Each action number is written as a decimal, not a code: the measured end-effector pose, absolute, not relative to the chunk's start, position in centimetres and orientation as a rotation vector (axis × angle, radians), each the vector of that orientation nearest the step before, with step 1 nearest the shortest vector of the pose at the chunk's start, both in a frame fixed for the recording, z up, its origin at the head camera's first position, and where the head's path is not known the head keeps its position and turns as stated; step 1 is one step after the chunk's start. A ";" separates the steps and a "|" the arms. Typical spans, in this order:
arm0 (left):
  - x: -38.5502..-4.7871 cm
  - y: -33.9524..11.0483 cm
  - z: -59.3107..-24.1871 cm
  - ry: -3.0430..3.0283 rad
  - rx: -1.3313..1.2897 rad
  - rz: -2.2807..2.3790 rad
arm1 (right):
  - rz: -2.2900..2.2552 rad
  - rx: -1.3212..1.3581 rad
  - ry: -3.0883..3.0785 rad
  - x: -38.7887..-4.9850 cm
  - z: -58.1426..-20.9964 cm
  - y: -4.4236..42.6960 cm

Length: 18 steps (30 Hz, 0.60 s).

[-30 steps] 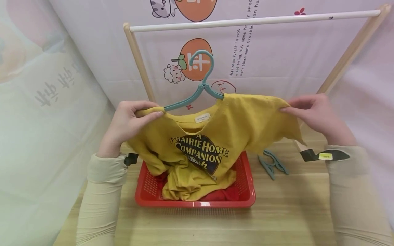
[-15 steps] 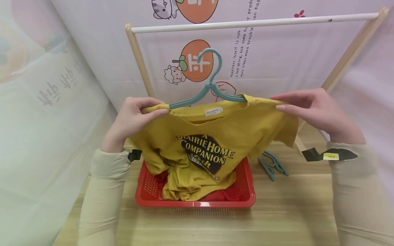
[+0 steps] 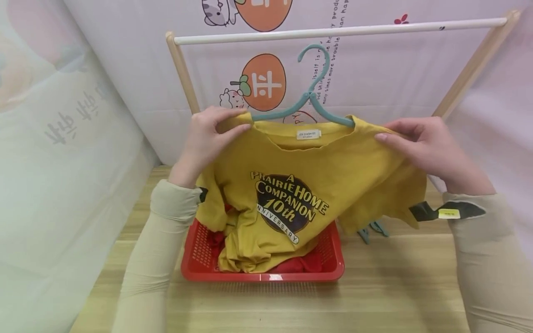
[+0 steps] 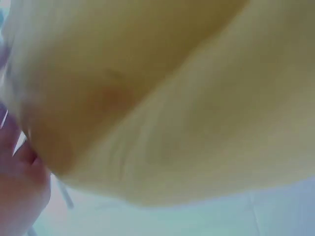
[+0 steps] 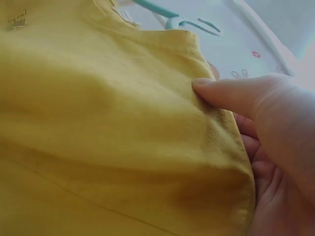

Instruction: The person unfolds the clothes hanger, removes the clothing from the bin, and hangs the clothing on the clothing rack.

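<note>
A yellow T-shirt (image 3: 300, 162) with a dark printed badge hangs between the two hands, a teal clothes hanger (image 3: 310, 97) inside its shoulders. The hanger's hook stands up out of the neck opening, in front of the backdrop. At the shoulder on the left, my left hand (image 3: 208, 138) pinches the cloth between thumb and fingers. My right hand (image 3: 429, 148) pinches the other shoulder near the sleeve; in the right wrist view its thumb (image 5: 226, 93) presses on the front of the cloth. Yellow cloth fills most of the left wrist view. The shirt's lower part lies bunched in the red basket (image 3: 262, 277).
Behind the shirt stands a rack with a white rail (image 3: 341, 31) and wooden posts (image 3: 183, 74). Red cloth (image 3: 297, 264) lies in the basket under the shirt. Another teal hanger (image 3: 374, 230), partly covered by the sleeve, lies on the wooden table (image 3: 395, 277).
Both hands stay on the shoulders while shirt and hanger move up and to the right. The right shoulder now sits further over the hanger, and the badge shows more fully.
</note>
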State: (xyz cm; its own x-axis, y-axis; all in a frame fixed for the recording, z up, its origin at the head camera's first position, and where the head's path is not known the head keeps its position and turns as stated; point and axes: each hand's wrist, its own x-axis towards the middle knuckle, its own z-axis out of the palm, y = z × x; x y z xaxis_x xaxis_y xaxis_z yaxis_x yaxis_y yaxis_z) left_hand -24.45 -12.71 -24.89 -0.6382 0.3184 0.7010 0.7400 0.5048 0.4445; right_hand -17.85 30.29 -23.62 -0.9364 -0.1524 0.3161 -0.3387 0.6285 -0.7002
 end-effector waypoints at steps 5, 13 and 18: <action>-26.2 -10.2 -24.5 -1.986 -0.909 -0.965 | 1.287 0.322 -2.528 -17.3 -22.2 31.4; -28.4 -6.3 -22.7 -1.950 -0.896 -0.830 | 1.370 0.204 -2.418 -16.6 -19.7 33.7; -29.9 -3.9 -21.2 -2.008 -0.875 -0.768 | 1.401 0.156 -2.359 -16.6 -18.3 35.3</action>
